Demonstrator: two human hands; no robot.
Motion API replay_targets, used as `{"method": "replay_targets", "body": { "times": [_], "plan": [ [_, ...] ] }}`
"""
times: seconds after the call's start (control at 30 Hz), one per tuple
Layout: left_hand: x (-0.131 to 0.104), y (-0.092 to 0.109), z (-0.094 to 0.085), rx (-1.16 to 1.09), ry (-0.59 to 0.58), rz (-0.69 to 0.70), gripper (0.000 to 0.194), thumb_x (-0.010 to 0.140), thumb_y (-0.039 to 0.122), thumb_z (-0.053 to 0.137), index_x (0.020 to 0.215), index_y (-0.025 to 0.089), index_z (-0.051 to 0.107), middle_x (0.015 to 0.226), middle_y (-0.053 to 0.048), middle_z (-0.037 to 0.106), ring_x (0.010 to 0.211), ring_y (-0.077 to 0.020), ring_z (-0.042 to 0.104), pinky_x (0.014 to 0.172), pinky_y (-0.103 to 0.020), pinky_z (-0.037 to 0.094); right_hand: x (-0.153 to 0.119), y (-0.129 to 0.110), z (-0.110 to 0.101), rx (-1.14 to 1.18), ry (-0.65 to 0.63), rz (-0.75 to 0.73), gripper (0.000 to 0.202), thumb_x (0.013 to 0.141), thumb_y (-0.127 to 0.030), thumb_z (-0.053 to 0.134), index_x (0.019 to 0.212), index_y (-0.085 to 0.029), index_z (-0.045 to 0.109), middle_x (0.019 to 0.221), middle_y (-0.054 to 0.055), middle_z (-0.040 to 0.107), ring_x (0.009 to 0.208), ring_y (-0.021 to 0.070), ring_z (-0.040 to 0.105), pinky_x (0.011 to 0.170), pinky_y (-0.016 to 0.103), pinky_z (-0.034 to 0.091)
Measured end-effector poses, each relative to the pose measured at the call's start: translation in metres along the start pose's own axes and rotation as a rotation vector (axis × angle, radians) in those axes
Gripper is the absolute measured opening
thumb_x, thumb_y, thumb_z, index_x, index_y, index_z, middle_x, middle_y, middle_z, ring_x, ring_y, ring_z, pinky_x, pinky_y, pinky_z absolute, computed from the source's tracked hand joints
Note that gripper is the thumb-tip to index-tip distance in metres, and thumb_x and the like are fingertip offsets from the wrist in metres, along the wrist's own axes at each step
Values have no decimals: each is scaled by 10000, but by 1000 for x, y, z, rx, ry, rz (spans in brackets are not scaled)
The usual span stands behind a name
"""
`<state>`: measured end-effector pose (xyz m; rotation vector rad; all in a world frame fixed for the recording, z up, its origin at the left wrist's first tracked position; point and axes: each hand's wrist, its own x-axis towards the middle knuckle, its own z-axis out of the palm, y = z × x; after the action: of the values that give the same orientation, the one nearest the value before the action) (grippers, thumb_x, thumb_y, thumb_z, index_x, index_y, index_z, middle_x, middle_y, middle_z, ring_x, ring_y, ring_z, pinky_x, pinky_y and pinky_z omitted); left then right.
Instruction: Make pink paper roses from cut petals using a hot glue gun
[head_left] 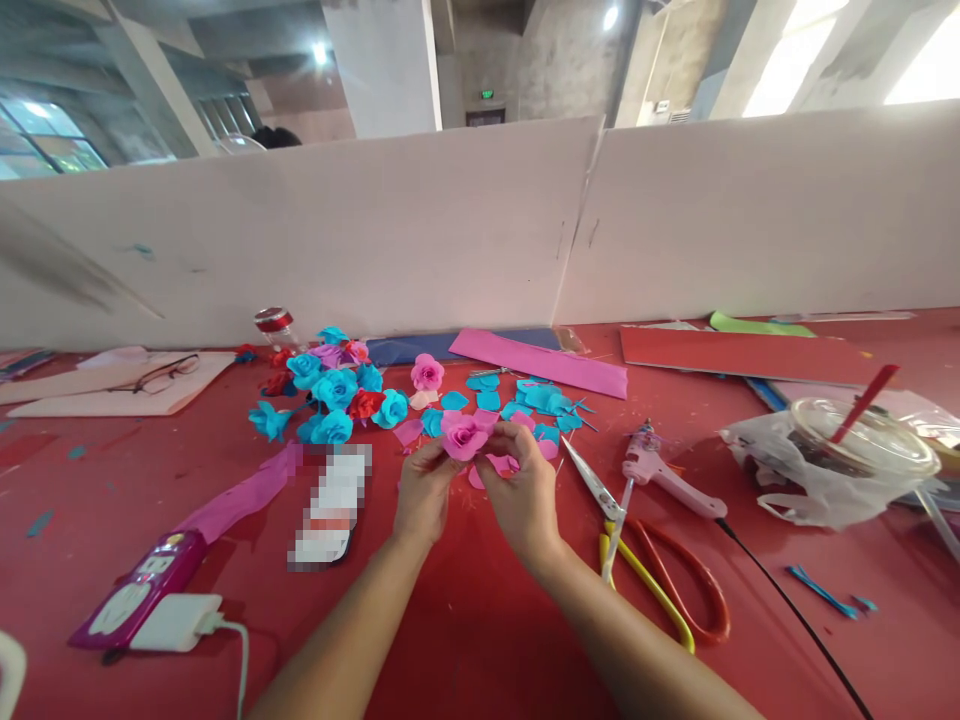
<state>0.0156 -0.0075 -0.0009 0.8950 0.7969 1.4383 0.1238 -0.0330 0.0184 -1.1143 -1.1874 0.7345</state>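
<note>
A pink paper flower (464,436) with layered petals is held up between both hands, over the red table. My left hand (424,492) pinches it from the left side, low on the bloom. From the right, the thumb and fingers of my right hand (523,480) close on its petals. Loose pink petals (546,449) and blue petals (544,398) lie scattered just behind and beside the hands. A finished pink flower (427,372) stands a little farther back. To the left is a bunch of blue paper flowers (334,389) with some red and purple ones.
Scissors (611,508) with red and yellow handles and a pink glue gun (664,474) lie at the right. Beyond them stands a bagged lidded bowl (862,445). Left are a phone (330,508), a power strip (142,590) and glasses (161,374). A white partition (300,240) closes the back.
</note>
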Motion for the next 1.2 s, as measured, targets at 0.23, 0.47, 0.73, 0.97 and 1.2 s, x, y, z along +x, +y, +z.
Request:
{"method": "replay_targets", "body": {
  "times": [0.23, 0.47, 0.73, 0.97, 1.2],
  "plan": [
    [5, -1, -6, -265, 45, -181, 168, 533, 221, 845, 648, 205, 722, 680, 11, 689, 669, -104, 614, 674, -228, 485, 4, 8, -1, -89, -157, 77, 164, 798, -298, 616, 890, -194, 704, 889, 58, 718, 844, 209, 636, 764, 333, 482],
    [2, 4, -7, 87, -48, -34, 129, 632, 229, 788, 749, 213, 735, 752, 7, 669, 747, -123, 589, 757, -255, 465, 5, 8, -2, -40, -178, 84, 188, 817, -280, 560, 887, -179, 702, 813, 45, 710, 755, 193, 630, 696, 301, 466],
    [-1, 10, -5, 262, -82, 61, 176, 691, 279, 743, 854, 215, 737, 788, -13, 672, 794, -163, 598, 770, -288, 466, 4, 6, -1, -61, -87, 64, 159, 798, -298, 576, 826, -181, 680, 800, 45, 704, 722, 178, 612, 684, 285, 462],
    [-4, 10, 2, 273, 26, 146, 137, 664, 244, 762, 761, 196, 680, 784, 0, 649, 756, -129, 591, 724, -243, 462, 6, 7, -2, -61, -82, 122, 184, 811, -327, 579, 831, -167, 667, 770, 44, 689, 684, 167, 594, 657, 276, 455],
    [0, 4, 1, 135, 113, -50, 181, 622, 275, 781, 766, 174, 740, 790, -44, 703, 789, -173, 619, 785, -304, 468, 2, 15, 2, 71, -127, 182, 238, 792, -375, 604, 884, -161, 650, 823, 73, 696, 732, 199, 627, 685, 316, 499]
  ]
}}
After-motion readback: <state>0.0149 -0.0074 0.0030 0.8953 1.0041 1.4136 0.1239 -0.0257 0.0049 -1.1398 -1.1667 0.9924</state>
